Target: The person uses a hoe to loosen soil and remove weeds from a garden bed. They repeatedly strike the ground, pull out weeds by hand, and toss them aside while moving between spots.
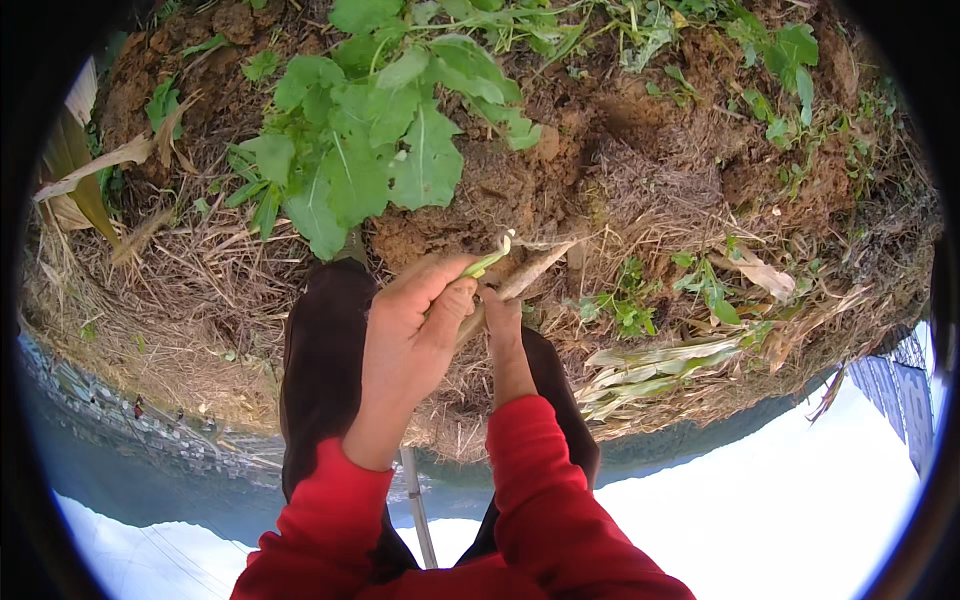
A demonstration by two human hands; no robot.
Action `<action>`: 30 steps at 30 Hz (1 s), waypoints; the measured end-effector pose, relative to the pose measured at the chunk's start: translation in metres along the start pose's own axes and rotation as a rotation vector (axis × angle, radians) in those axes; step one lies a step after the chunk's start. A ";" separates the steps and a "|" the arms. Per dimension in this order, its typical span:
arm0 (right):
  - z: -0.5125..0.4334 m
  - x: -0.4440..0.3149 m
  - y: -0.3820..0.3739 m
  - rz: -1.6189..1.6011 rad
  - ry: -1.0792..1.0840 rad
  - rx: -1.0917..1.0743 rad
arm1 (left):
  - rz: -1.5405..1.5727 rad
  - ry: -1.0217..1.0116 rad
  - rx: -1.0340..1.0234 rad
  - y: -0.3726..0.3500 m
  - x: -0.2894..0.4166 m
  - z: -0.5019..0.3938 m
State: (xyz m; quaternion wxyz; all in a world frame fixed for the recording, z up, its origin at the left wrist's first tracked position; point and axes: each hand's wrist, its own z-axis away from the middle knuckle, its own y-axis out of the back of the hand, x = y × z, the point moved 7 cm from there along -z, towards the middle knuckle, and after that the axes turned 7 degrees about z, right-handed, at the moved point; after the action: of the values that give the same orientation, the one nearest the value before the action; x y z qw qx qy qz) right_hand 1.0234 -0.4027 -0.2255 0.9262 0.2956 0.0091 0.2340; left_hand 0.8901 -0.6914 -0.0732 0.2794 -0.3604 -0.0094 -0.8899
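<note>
My left hand (416, 322) is closed on a slim green plant piece (489, 262), a stem or shoot with a curled pale tip that sticks out beyond the fingers. Close beside it, my right hand (504, 311) grips a long tan tapered stick or dry stalk (536, 271), whose point slants up to the right. The two hands nearly touch, and the fingertips partly hide each other. Just ahead grows a broad-leaved green plant (360, 142) with a few small holes in its leaves.
Brown soil (487, 180) and dry straw (202, 300) cover the sloping ground. Small weeds (626, 304) and withered long leaves (664, 367) lie on the right. My dark-trousered legs (326, 360) flank the hands. A pale pole (416, 502) shows between them.
</note>
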 end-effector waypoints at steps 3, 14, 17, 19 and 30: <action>-0.007 0.014 -0.007 -0.098 -0.046 0.205 | -0.092 0.083 0.004 -0.015 -0.026 0.006; 0.145 -0.082 0.238 -0.704 0.511 0.470 | -0.153 0.203 0.054 -0.047 -0.070 0.022; 0.124 -0.122 0.252 -0.680 0.779 0.823 | -0.149 0.163 0.064 -0.048 -0.071 0.025; 0.059 -0.138 0.178 -0.399 0.471 0.567 | -0.180 0.177 0.045 -0.050 -0.069 0.023; 0.110 -0.088 0.185 -0.893 0.332 0.030 | -0.195 0.177 0.013 -0.065 -0.066 0.017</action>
State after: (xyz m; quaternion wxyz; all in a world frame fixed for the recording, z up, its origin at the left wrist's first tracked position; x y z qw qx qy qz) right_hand 0.8829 -0.3690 -0.0433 0.9178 0.2345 0.2865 -0.1432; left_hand 0.9067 -0.6003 -0.0910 0.1936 -0.2762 -0.0255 -0.9410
